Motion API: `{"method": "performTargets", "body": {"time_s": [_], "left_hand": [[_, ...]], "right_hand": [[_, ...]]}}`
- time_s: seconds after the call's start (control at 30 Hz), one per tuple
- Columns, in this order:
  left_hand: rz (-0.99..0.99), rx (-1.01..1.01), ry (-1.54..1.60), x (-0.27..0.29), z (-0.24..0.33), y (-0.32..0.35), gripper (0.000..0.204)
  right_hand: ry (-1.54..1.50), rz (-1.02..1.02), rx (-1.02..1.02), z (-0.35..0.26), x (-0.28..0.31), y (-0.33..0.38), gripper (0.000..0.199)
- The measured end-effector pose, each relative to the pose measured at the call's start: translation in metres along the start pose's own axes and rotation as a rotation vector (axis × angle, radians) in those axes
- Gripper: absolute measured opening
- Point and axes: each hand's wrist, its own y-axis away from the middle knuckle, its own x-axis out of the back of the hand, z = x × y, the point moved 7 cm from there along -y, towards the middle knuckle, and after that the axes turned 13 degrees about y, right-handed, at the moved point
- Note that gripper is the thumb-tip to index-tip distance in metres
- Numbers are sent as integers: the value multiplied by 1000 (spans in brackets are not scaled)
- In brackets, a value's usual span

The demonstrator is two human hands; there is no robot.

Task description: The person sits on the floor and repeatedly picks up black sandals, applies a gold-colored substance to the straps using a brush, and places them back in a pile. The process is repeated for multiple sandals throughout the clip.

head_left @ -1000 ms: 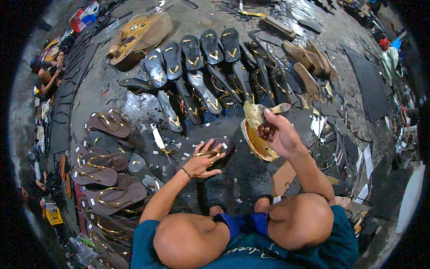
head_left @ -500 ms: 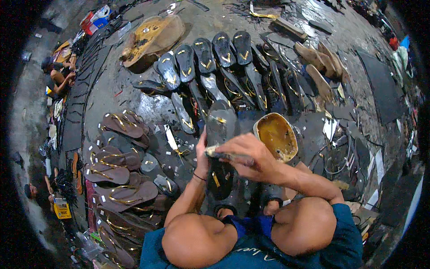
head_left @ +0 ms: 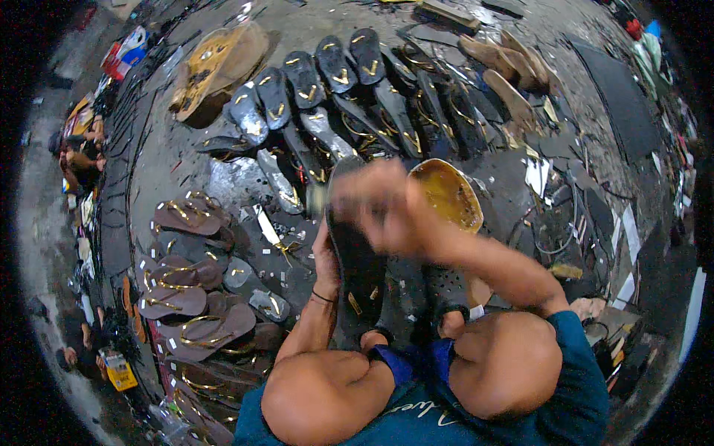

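Note:
My left hand [head_left: 325,260] grips the left edge of a long black sandal sole [head_left: 357,271], held lengthwise in front of my knees. My right hand [head_left: 387,204] is closed around a brush [head_left: 318,199] over the far part of this sole; motion smears both hand and brush. The brush's pale tip shows at the sole's left edge, while the fingers hide most of its handle. Just right of my right hand stands a tub [head_left: 480,215] holding yellow-brown, glue-like stuff. Beyond my hands lie rows of black soles with gold marks [head_left: 303,78], some shiny and wet-looking.
Brown sandals with gold straps [head_left: 175,293] are piled at the left. Wooden shoe lasts [head_left: 513,63] lie at the far right, and a stained, yellow-crusted slab [head_left: 223,63] at the far left. Scraps litter the right side. Another person [head_left: 82,152] sits at the left edge.
My right hand with the brush has moved from the middle of the sole toward its far end. The left hand still holds the sole. The whole view has shifted slightly.

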Motion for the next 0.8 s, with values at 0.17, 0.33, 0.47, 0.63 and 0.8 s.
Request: {"method": "performTargets", "body": {"time_s": [0.17,0.33,0.47,0.63,0.8], "left_hand": [[-64,52,388,-2,20,6,55],[22,49,440,27,9,2,57],[-179,49,569,17,21,-12,63],[95,-71,102,11,6,-4,58],[22,23,387,-18,9,-2,51]], "right_hand": [[-32,76,-296,45,11,-26,22],[110,11,-345,71,26,-4,22],[-8,57,-158,34,3,28,27],[-170,-303,-39,-8,-27,31,30],[35,-9,-368,75,15,-11,20]]}}
